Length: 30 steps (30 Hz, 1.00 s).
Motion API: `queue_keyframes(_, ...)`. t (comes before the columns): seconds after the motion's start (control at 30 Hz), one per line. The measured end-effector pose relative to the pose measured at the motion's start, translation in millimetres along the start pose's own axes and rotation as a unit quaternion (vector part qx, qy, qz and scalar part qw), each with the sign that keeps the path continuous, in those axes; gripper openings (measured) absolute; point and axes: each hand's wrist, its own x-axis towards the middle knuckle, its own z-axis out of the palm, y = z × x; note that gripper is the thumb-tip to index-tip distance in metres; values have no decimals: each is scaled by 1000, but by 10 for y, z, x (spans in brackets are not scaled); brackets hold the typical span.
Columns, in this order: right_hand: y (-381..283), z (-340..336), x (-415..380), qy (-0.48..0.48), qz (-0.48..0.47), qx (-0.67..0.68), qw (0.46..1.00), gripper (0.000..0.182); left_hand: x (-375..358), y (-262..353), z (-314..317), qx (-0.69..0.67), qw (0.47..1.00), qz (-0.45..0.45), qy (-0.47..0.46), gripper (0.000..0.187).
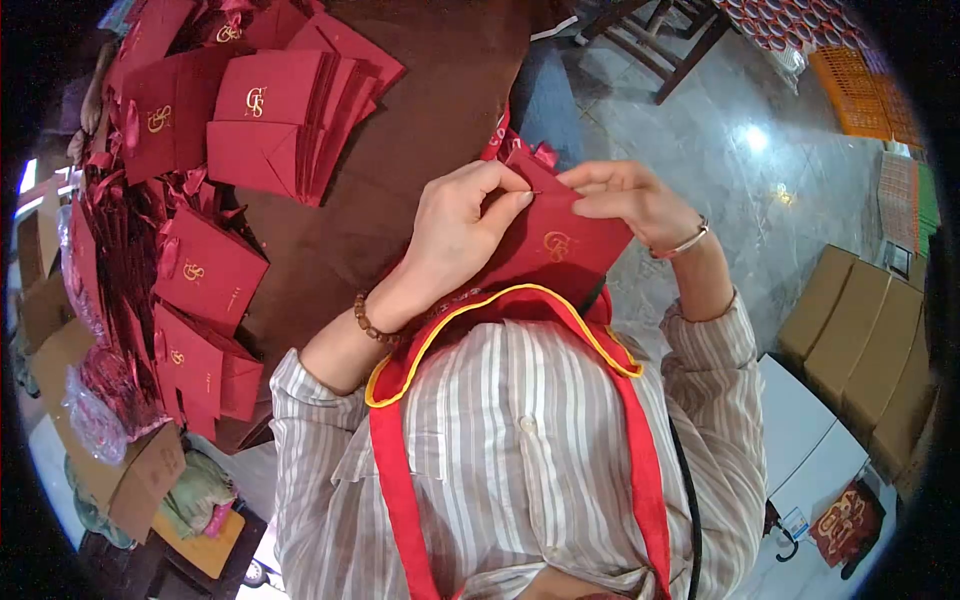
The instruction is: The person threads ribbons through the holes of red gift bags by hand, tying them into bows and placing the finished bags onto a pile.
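Note:
A red paper gift bag [575, 230] with gold letters lies tilted in front of my chest, at the edge of the brown-covered table. My left hand [455, 225], with a beaded bracelet on its wrist, is closed in a pinch over the bag's upper part. A thin dark red bit shows at its fingertips, too small to name. Opposite it, my right hand [635, 205] has its fingers bent over the bag's upper right edge, with the thumb against the front face. A pink-red ribbon [545, 153] sticks up behind the bag's top.
Stacked red bags [265, 95] stand on the brown table cover [440, 80], with more red bags [210, 270] along its left side. A wooden stool [660, 45] and an orange crate [850, 90] are beyond, on the right. Cardboard boxes [850, 330] line the right side.

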Motion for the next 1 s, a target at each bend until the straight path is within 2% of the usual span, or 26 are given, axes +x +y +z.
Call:
queue_keyframes(0.27, -11, 73, -8, -8, 25, 60, 998, 26, -7, -18, 36, 29, 999, 9, 8, 9)
queue_keyframes(0.63, 9, 176, -23, 30, -20, -52, 998, 21, -5, 56, 74, -8, 998, 50, 30, 7)
queue_keyframes(1.0, -21, 244, -57, 24, -37, -60, 997, 28, -12, 58, 90, 16, 995, 87, 39, 7)
